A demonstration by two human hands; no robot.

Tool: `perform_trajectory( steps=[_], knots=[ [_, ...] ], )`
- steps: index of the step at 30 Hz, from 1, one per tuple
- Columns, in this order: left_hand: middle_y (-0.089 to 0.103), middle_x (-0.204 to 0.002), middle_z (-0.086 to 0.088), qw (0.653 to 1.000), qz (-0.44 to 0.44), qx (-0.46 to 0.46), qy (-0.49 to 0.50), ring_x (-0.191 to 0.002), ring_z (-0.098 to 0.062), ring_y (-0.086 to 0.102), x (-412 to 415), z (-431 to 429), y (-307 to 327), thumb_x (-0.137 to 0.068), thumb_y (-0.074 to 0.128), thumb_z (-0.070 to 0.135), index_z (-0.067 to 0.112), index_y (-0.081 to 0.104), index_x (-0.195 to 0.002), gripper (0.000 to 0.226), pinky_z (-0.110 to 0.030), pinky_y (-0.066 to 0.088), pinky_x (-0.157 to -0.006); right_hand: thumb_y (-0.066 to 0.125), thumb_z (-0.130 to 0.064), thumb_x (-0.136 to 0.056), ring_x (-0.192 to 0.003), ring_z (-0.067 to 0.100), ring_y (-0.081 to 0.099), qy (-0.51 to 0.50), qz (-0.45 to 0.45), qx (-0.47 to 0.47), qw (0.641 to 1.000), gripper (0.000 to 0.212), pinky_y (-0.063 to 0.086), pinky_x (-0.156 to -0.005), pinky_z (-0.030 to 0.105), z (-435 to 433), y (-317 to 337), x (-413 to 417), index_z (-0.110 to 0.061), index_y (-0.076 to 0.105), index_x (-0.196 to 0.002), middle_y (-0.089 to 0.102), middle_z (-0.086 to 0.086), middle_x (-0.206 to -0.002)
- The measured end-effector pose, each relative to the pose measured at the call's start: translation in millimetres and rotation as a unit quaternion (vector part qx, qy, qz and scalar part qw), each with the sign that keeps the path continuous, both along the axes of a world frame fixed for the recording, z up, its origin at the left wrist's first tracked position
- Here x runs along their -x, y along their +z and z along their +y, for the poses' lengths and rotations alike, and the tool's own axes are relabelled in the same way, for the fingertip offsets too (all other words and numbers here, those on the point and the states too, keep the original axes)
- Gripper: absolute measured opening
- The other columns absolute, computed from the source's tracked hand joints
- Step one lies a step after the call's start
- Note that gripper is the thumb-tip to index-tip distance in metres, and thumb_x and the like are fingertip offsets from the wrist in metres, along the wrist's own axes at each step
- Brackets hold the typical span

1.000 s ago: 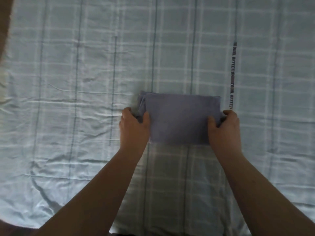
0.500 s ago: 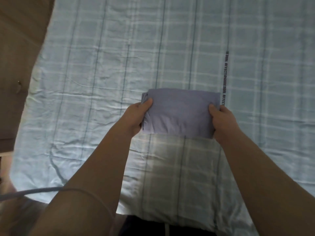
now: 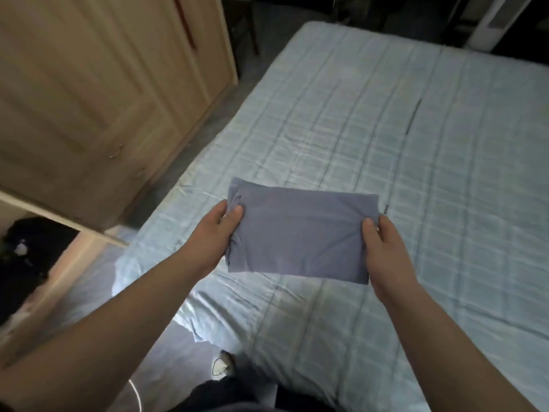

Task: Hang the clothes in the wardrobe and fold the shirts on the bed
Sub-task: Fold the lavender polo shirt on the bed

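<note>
Folded shirt [image 3: 300, 233] held flat above the bed [image 3: 386, 144]; left hand [image 3: 215, 230] grip clamped on its left edge; right hand [image 3: 386, 248] grip clamped on its right edge; wardrobe [image 3: 89, 93] at left.

L hand [image 3: 217, 230], R hand [image 3: 386, 248], forearms [image 3: 142, 307] bare; dark trousers [image 3: 228, 395]; white shoe [image 3: 220, 365]; thin white cable [image 3: 136, 395].

open bed [image 3: 416, 173] surface ahead, wardrobe [image 3: 89, 99] close on the left
</note>
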State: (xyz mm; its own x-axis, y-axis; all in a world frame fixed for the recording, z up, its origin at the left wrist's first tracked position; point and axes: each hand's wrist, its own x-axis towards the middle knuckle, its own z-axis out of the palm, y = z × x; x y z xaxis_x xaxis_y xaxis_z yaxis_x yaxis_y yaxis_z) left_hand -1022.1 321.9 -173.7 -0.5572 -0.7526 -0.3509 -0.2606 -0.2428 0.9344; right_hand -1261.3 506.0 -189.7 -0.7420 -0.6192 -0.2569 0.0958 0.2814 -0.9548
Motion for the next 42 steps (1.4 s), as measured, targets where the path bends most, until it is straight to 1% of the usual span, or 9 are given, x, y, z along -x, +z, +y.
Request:
perform_trajectory(
  steps=[3, 8, 11, 14, 21, 25, 28, 37, 42],
  knots=[
    [0.074, -0.1, 0.01, 0.989, -0.005, 0.1, 0.104, -0.093, -0.008, 0.071, -52.8, 12.9, 48.2, -0.096, 0.057, 0.053, 0.03, 0.066, -0.109, 0.028, -0.019, 0.054, -0.068, 0.046, -0.044, -0.096, -0.085, -0.008, 0.062, 0.034, 0.088, 0.029, 0.995, 0.021, 0.048, -0.079, 0.023, -23.3, 45.3, -46.2, -0.031, 0.061, -0.1, 0.068, -0.015, -0.096],
    [0.07, -0.087, 0.013, 0.942, 0.007, 0.201, 0.268, -0.081, -0.003, 0.065, -170.9, 15.9, 91.1, -0.091, 0.058, 0.055, 0.035, 0.065, -0.093, 0.021, -0.018, 0.049, -0.067, 0.043, -0.033, -0.101, -0.076, -0.016, 0.052, 0.108, 0.255, 0.076, 0.958, 0.014, 0.035, -0.067, 0.004, -74.2, 94.5, -149.2, -0.026, 0.048, -0.091, 0.056, -0.021, -0.08],
    [0.07, -0.086, 0.011, 0.909, -0.003, 0.239, 0.342, -0.08, -0.006, 0.065, -262.8, 16.2, 109.9, -0.091, 0.058, 0.054, 0.036, 0.064, -0.093, 0.019, -0.027, 0.05, -0.068, 0.042, -0.03, -0.103, -0.073, -0.009, 0.052, 0.168, 0.31, 0.107, 0.93, 0.012, 0.035, -0.062, 0.008, -109.2, 119.7, -233.0, -0.029, 0.046, -0.092, 0.057, -0.028, -0.082],
    [0.068, -0.081, 0.012, 0.869, -0.022, 0.269, 0.415, -0.073, -0.006, 0.062, -365.4, 21.9, 121.5, -0.09, 0.058, 0.054, 0.035, 0.063, -0.091, 0.02, -0.029, 0.047, -0.066, 0.041, -0.032, -0.102, -0.065, 0.008, 0.043, 0.21, 0.318, 0.153, 0.912, 0.019, 0.029, -0.06, 0.03, -142.1, 133.8, -330.8, -0.018, 0.047, -0.09, 0.054, -0.013, -0.074],
    [0.069, -0.082, 0.011, 0.775, -0.044, 0.288, 0.561, -0.074, -0.009, 0.06, -576.8, 51.9, 137.8, -0.088, 0.057, 0.057, 0.032, 0.063, -0.094, 0.026, -0.034, 0.048, -0.068, 0.046, -0.02, -0.104, -0.066, 0.017, 0.043, 0.351, 0.278, 0.226, 0.865, 0.028, 0.031, -0.059, 0.021, -198.8, 156.6, -544.4, -0.006, 0.044, -0.08, 0.05, 0.004, -0.07],
    [0.069, -0.086, 0.013, 0.734, -0.057, 0.296, 0.609, -0.079, -0.005, 0.062, -645.8, 55.6, 145.6, -0.088, 0.056, 0.057, 0.033, 0.063, -0.094, 0.025, -0.03, 0.047, -0.073, 0.047, -0.023, -0.103, -0.064, 0.003, 0.047, 0.401, 0.255, 0.249, 0.844, 0.024, 0.037, -0.063, 0.025, -226.5, 171.4, -622.8, -0.014, 0.048, -0.081, 0.054, -0.01, -0.07],
    [0.071, -0.091, 0.01, 0.724, -0.048, 0.283, 0.627, -0.086, -0.01, 0.066, -678.7, 45.4, 147.0, -0.088, 0.059, 0.057, 0.034, 0.065, -0.097, 0.026, -0.037, 0.054, -0.078, 0.046, -0.025, -0.102, -0.064, -0.007, 0.047, 0.419, 0.255, 0.266, 0.83, 0.026, 0.035, -0.061, 0.01, -249.9, 176.8, -657.9, -0.029, 0.045, -0.076, 0.053, -0.023, -0.069],
    [0.073, -0.093, 0.006, 0.705, -0.046, 0.257, 0.66, -0.086, -0.016, 0.069, -736.2, -51.2, 147.2, -0.086, 0.061, 0.057, 0.035, 0.066, -0.097, 0.026, -0.043, 0.056, -0.079, 0.044, -0.029, -0.103, -0.058, 0.005, 0.042, 0.466, 0.224, 0.263, 0.815, 0.028, 0.033, -0.055, 0.02, -369.9, 171.0, -724.7, -0.029, 0.042, -0.075, 0.047, -0.015, -0.064],
    [0.073, -0.089, 0.008, 0.673, -0.071, 0.273, 0.684, -0.078, -0.009, 0.068, -761.4, -134.4, 160.4, -0.088, 0.062, 0.05, 0.033, 0.066, -0.096, 0.019, -0.031, 0.053, -0.067, 0.041, -0.028, -0.104, -0.068, 0.007, 0.051, 0.492, 0.23, 0.266, 0.796, 0.021, 0.036, -0.058, 0.018, -463.7, 166.2, -759.8, -0.024, 0.048, -0.085, 0.055, -0.012, -0.076]
  ],
)
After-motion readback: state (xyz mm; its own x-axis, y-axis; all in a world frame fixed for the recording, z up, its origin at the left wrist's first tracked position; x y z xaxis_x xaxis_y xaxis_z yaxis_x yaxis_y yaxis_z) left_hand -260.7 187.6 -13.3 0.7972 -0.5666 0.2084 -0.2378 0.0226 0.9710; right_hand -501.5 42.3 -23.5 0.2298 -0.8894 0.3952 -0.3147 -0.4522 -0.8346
